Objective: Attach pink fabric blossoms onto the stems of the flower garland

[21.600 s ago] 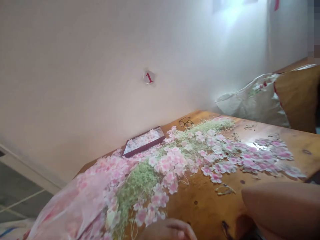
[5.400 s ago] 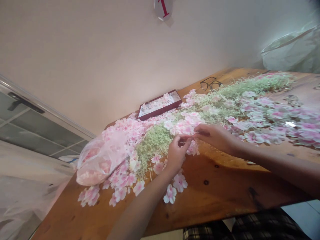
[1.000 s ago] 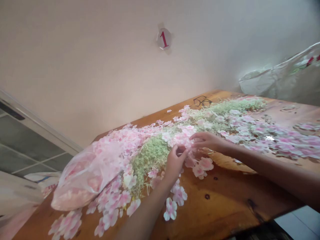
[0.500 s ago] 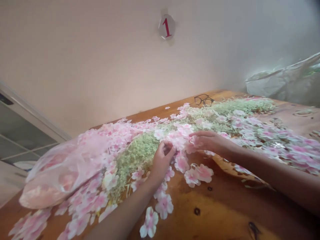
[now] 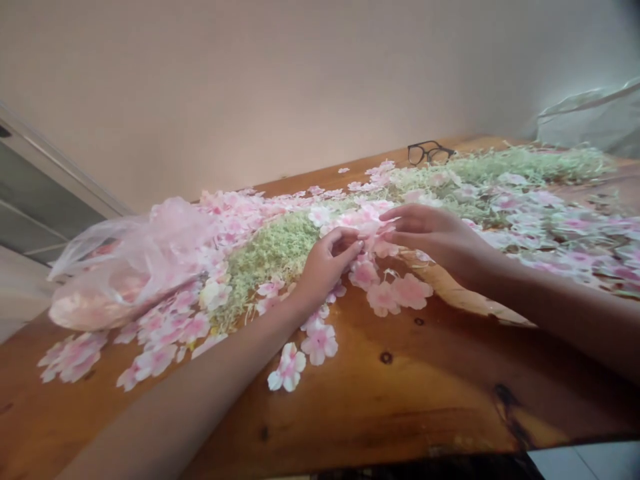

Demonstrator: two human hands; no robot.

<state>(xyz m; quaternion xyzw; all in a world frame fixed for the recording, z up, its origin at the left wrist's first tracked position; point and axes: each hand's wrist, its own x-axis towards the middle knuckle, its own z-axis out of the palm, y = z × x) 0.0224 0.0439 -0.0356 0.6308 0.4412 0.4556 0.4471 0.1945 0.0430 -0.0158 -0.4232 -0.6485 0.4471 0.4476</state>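
Pink and white artificial flowers lie loose across the wooden table (image 5: 350, 393). My left hand (image 5: 330, 261) is closed in a pinch near the middle of them; what lies between its thumb and finger is too small to make out. Facing it from the right, my right hand (image 5: 435, 240) has its fingertips on a pink artificial flower (image 5: 384, 247), partly hidden by the fingers. Just below both hands rests a pair of pink flowers (image 5: 399, 293). A mound of pale green stringy strands (image 5: 275, 250) sits left of my left hand.
A translucent bag (image 5: 115, 280) with pinkish contents lies at the left. Black-framed glasses (image 5: 430, 153) rest near the wall. More green strands (image 5: 540, 163) and a heap of flowers (image 5: 565, 227) spread over the right side, before a whitish sack (image 5: 590, 120).
The view has tilted downward, so the table's front edge shows and the wall's number sign is gone. My hands have come closer together, their fingertips almost meeting.
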